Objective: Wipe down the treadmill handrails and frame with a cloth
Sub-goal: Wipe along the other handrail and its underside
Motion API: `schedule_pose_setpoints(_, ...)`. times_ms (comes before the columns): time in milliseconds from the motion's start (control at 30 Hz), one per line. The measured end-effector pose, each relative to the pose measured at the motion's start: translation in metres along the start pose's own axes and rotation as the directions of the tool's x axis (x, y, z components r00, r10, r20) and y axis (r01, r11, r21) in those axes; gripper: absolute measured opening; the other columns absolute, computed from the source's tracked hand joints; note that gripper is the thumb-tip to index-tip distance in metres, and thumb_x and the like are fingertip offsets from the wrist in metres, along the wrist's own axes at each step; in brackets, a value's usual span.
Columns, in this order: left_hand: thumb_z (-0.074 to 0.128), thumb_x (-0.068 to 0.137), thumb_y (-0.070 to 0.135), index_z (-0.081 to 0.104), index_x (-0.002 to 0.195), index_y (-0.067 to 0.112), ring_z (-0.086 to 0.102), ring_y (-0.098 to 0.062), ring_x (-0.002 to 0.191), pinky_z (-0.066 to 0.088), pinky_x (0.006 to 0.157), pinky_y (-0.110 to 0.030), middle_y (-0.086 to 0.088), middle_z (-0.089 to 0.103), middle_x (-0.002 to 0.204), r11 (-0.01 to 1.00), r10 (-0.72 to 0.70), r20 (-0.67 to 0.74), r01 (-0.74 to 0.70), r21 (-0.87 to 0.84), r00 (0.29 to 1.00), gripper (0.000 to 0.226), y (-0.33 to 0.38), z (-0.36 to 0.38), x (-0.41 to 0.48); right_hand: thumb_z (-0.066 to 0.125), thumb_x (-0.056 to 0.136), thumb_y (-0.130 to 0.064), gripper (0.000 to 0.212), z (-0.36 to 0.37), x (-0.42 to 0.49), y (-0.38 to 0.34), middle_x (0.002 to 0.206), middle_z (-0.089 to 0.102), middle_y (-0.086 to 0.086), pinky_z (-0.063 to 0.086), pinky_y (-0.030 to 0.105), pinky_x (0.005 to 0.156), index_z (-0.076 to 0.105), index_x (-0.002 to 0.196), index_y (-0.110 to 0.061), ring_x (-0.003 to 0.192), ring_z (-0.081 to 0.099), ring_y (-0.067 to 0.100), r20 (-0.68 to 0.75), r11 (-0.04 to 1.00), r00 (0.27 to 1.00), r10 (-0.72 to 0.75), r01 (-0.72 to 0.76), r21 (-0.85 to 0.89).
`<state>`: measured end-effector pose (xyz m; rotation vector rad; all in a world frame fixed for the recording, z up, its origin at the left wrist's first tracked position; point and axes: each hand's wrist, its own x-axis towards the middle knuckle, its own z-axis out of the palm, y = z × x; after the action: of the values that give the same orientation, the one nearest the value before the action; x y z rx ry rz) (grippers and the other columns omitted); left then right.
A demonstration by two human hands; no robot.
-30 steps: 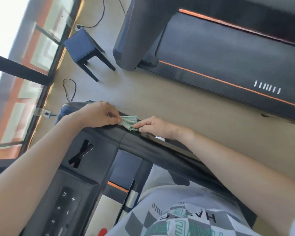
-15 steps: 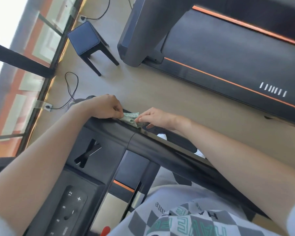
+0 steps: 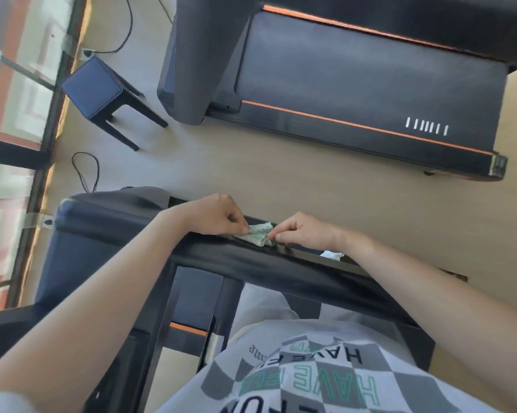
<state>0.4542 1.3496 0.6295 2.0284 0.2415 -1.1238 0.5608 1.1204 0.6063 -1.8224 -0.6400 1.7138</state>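
I see left hand [image 3: 212, 214] pinching left end of crumpled green cloth [image 3: 258, 234], right hand [image 3: 304, 231] pinching right end. Cloth lies on far edge of black handrail [image 3: 251, 262]. Beyond on floor: second treadmill [image 3: 355, 84], blue stool [image 3: 93, 87].

**Fig. Colours and patterns around the black handrail [image 3: 251, 260].**

On the handrail: a cloth [image 3: 258, 234], pale green with a faint lighter print. Beyond the handrail: a beige floor [image 3: 281, 180], then a second treadmill [image 3: 370, 84], black, edged by two thin orange stripes and marked with a row of short white bars [image 3: 427, 126]. Beyond and to the left of the handrail: a stool [image 3: 91, 87] with dark blue seat and black legs. Below the handrail: a shirt [image 3: 310, 377] in grey-and-white check with teal and black lettering, and a short orange strip [image 3: 188, 328] on the dark frame.
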Motion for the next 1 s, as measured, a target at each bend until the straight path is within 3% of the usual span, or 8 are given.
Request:
schedule_pose_setpoints(67, 0.073, 0.088, 0.035, 0.068, 0.058, 0.051, 0.071, -0.008, 0.098, 0.055, 0.095, -0.039, 0.011, 0.078, 0.103, 0.999, 0.041, -0.004, -0.041, 0.009, 0.999, 0.035, 0.017, 0.009, 0.010, 0.060, 0.098, -0.012, 0.023, -0.006, -0.013, 0.017, 0.078, 0.068, -0.036, 0.039, 0.002, 0.075, 0.076, 0.113, -0.015, 0.078, 0.059, -0.020, -0.023, 1.000, 1.000, 0.011, -0.011, -0.013)
schedule_pose_setpoints(133, 0.075, 0.087, 0.034, 0.069, 0.059, 0.049, 0.071, -0.006, 0.097, 0.055, 0.094, -0.036, 0.012, 0.078, 0.102, 0.997, 0.079, -0.004, -0.079, 0.007, 0.997, 0.032, 0.032, 0.019, 0.019, 0.062, 0.096, -0.013, 0.022, -0.014, -0.028, 0.033, 0.079, 0.069, -0.037, 0.038, 0.002, 0.075, 0.078, 0.111, -0.016, 0.079, 0.060, -0.020, -0.035, 1.000, 0.999, 0.010, -0.010, 0.000)
schedule_pose_setpoints(267, 0.074, 0.090, 0.035, 0.078, 0.091, 0.033, 0.061, 0.007, 0.078, 0.048, 0.077, -0.019, 0.017, 0.076, 0.100, 0.993, 0.120, 0.022, -0.119, -0.018, 0.993, 0.005, 0.065, 0.040, 0.035, 0.063, 0.096, -0.015, 0.021, -0.033, -0.061, 0.065, 0.075, 0.071, -0.031, 0.039, 0.005, 0.075, 0.079, 0.110, -0.017, 0.076, 0.061, -0.015, -0.031, 1.000, 1.000, 0.003, -0.003, -0.012)
schedule_pose_setpoints(467, 0.069, 0.096, 0.029, 0.077, 0.107, 0.027, 0.055, 0.010, 0.072, 0.039, 0.067, -0.007, 0.038, 0.062, 0.076, 0.989, 0.148, 0.026, -0.147, -0.032, 0.989, 0.014, 0.127, 0.078, 0.060, 0.064, 0.095, -0.017, 0.020, -0.065, -0.108, 0.120, 0.099, 0.079, 0.005, 0.044, 0.007, 0.084, 0.079, 0.108, -0.017, 0.090, 0.066, -0.002, -0.017, 1.000, 1.000, 0.002, -0.002, 0.000)
schedule_pose_setpoints(567, 0.067, 0.097, 0.031, 0.078, 0.110, 0.029, 0.056, 0.011, 0.075, 0.038, 0.069, -0.007, 0.032, 0.068, 0.090, 0.989, 0.142, 0.024, -0.141, -0.038, 0.990, 0.017, 0.163, 0.099, 0.073, 0.065, 0.094, -0.016, 0.020, -0.082, -0.131, 0.147, 0.098, 0.079, -0.007, 0.044, 0.009, 0.088, 0.080, 0.107, -0.018, 0.094, 0.067, -0.004, -0.011, 1.000, 1.000, -0.013, 0.013, -0.019)
schedule_pose_setpoints(667, 0.066, 0.098, 0.032, 0.078, 0.110, 0.030, 0.057, 0.008, 0.077, 0.039, 0.069, -0.009, 0.033, 0.068, 0.086, 0.992, 0.122, 0.017, -0.121, -0.034, 0.992, 0.017, 0.195, 0.121, 0.085, 0.066, 0.093, -0.013, 0.019, -0.097, -0.154, 0.174, 0.092, 0.075, -0.020, 0.042, 0.006, 0.084, 0.080, 0.106, -0.017, 0.086, 0.064, -0.013, -0.013, 0.999, 0.999, -0.034, 0.034, -0.035)
schedule_pose_setpoints(800, 0.066, 0.097, 0.035, 0.077, 0.110, 0.032, 0.063, -0.006, 0.094, 0.048, 0.084, -0.022, 0.018, 0.073, 0.102, 0.993, 0.113, -0.017, -0.113, -0.037, 0.993, 0.017, 0.233, 0.149, 0.100, 0.067, 0.092, -0.014, 0.019, -0.115, -0.186, 0.206, 0.098, 0.079, -0.003, 0.045, 0.010, 0.086, 0.080, 0.105, -0.020, 0.089, 0.066, -0.003, -0.012, 0.998, 0.999, -0.045, 0.044, -0.045)
schedule_pose_setpoints(1000, 0.068, 0.096, 0.034, 0.077, 0.109, 0.030, 0.057, 0.002, 0.080, 0.043, 0.076, -0.017, 0.021, 0.070, 0.092, 0.989, 0.143, -0.110, -0.147, -0.026, 0.984, 0.016, 0.275, 0.184, 0.108, 0.070, 0.091, -0.013, 0.017, -0.129, -0.223, 0.239, 0.098, 0.079, 0.001, 0.051, 0.023, 0.090, 0.080, 0.101, -0.023, 0.092, 0.072, 0.013, -0.067, 0.997, 0.995, -0.073, 0.070, -0.044)
